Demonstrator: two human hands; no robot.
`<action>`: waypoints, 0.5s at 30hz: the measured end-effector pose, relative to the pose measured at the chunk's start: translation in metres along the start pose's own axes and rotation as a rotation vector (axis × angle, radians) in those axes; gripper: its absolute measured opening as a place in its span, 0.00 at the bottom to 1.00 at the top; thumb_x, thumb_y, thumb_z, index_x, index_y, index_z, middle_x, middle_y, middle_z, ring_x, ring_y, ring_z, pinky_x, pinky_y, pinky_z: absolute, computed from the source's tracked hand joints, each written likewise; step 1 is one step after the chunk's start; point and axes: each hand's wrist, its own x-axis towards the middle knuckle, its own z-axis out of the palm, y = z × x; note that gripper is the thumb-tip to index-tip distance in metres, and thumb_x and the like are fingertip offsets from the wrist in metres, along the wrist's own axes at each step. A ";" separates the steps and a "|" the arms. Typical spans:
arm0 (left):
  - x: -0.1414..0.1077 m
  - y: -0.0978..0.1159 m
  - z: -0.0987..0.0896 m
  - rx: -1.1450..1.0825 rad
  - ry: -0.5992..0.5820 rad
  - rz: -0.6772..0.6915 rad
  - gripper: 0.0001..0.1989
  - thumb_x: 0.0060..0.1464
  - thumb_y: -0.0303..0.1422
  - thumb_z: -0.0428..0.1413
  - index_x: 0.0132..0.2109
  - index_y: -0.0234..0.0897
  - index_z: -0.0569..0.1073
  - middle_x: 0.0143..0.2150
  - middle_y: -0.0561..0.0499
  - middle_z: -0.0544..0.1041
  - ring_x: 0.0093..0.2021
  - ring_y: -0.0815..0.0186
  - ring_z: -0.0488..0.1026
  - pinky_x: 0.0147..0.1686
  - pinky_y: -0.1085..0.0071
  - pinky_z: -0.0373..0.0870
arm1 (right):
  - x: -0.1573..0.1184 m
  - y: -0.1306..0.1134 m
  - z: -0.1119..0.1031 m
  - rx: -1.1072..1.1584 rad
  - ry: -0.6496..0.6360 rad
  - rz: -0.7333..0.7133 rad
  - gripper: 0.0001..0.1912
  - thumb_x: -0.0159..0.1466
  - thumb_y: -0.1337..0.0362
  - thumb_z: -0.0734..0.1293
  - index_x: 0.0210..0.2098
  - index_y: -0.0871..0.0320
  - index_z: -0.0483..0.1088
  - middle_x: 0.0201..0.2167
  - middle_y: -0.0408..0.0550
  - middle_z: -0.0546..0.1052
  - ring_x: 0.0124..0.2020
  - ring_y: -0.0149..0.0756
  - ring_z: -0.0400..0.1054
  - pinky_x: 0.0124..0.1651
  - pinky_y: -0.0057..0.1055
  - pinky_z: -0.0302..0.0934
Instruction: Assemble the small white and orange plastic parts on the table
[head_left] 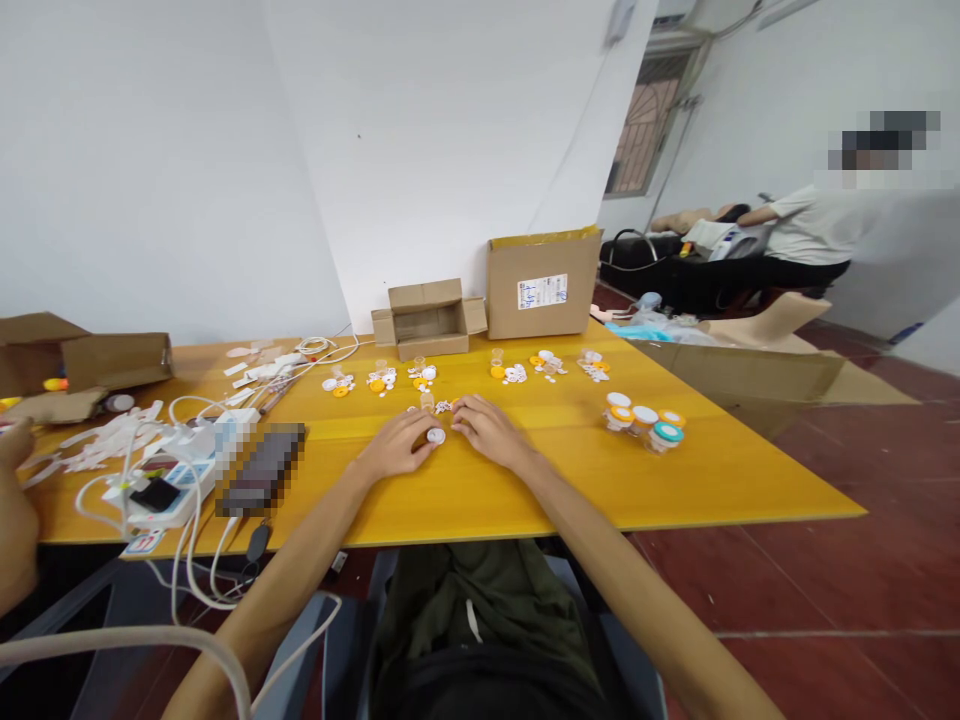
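My left hand (397,443) is closed with thumb and fingers on a small white round cap (436,436), held at the table surface. To its right, my right hand (487,430) has its fingers curled together; anything between the fingertips is too small to make out. Just beyond the fingertips lie tiny white pieces (444,406) and a small clear cup (427,400). Farther back are several small groups of clear cups, orange rings (377,386) and white parts (514,373). Lidded clear jars (643,420) with orange rims, one with a teal lid (667,433), stand to the right.
An open small carton (431,325) and a larger cardboard box (546,285) stand at the back. On the left are a power strip (180,480) with white cables, a phone (264,468) and another person's hand (15,445). Another person (817,225) sits at far right.
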 end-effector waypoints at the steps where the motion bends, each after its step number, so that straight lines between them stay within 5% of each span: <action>1: 0.000 0.000 0.000 -0.002 0.002 0.002 0.09 0.65 0.35 0.49 0.48 0.41 0.72 0.46 0.47 0.79 0.49 0.59 0.75 0.55 0.60 0.71 | 0.000 0.000 0.000 0.019 0.004 0.006 0.08 0.66 0.73 0.66 0.33 0.54 0.72 0.41 0.49 0.75 0.43 0.39 0.69 0.48 0.38 0.66; 15: 0.001 -0.003 0.003 -0.046 0.019 -0.004 0.11 0.66 0.42 0.51 0.45 0.40 0.72 0.44 0.47 0.78 0.45 0.60 0.75 0.49 0.64 0.71 | 0.005 -0.010 0.010 0.207 0.010 0.027 0.06 0.66 0.71 0.68 0.34 0.54 0.73 0.40 0.47 0.76 0.46 0.38 0.71 0.50 0.37 0.66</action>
